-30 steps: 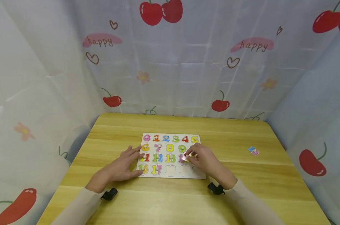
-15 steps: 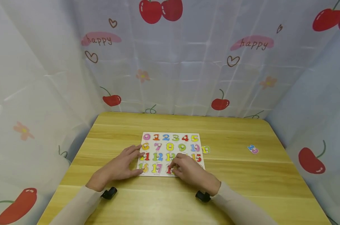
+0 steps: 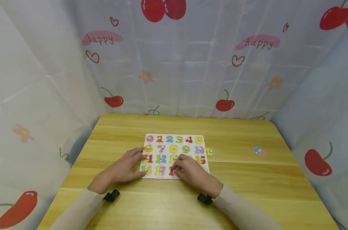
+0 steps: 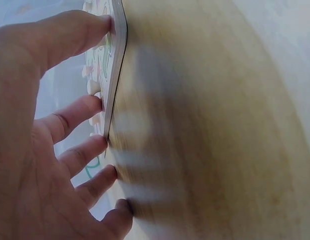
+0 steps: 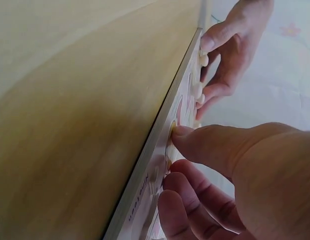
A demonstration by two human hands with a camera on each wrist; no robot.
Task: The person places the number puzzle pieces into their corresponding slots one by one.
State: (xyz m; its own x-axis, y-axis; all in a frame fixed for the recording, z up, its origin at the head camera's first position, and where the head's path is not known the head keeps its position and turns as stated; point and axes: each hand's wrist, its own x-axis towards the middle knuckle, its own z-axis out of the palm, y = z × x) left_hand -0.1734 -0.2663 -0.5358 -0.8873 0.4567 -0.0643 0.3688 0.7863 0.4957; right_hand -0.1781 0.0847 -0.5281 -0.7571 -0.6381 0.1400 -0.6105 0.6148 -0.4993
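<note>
A white wooden number puzzle board (image 3: 168,178) lies on the table, its rows filled with coloured knobbed number pieces. My left hand (image 3: 120,167) rests along its left edge, fingers spread, thumb near the 16; the left wrist view shows the fingertips at the board's side. My right hand (image 3: 192,171) pinches a number puzzle piece with a red 1 (image 3: 171,171), lying in the bottom row just right of the 17 piece (image 3: 160,171). Its second digit is hidden under the fingers. In the right wrist view my thumb (image 5: 209,145) presses at the piece's yellow edge, other fingers curled.
A yellow-green 19 piece (image 3: 210,151) lies against the board's right edge. Farther right on the wooden table (image 3: 234,198) is a blue and pink 20 piece (image 3: 258,151). Cherry-printed curtains (image 3: 174,86) enclose the table's back and sides.
My right hand has moved left and down from the third row to the bottom row, bringing the red-1 piece into its slot. The 19 piece came into view beside the board. My left hand stayed.
</note>
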